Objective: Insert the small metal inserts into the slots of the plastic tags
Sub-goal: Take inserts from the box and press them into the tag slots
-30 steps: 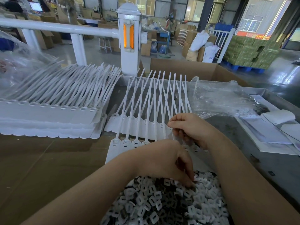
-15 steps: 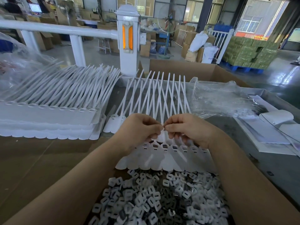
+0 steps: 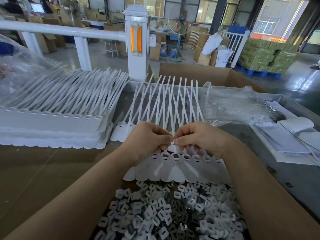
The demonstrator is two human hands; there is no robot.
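My left hand (image 3: 147, 137) and right hand (image 3: 199, 135) meet fingertip to fingertip, both pinching a small white piece just above the strip of plastic tags (image 3: 181, 168); whether it's an insert I cannot tell. The pile of inserts (image 3: 173, 213) lies nearest me, touching the strip's lower edge.

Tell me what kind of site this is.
Most likely a factory or warehouse floor, at a hand-assembly station: stacked tag strips, a heap of loose inserts under both hands, cartons on a blue pallet across the concrete floor.
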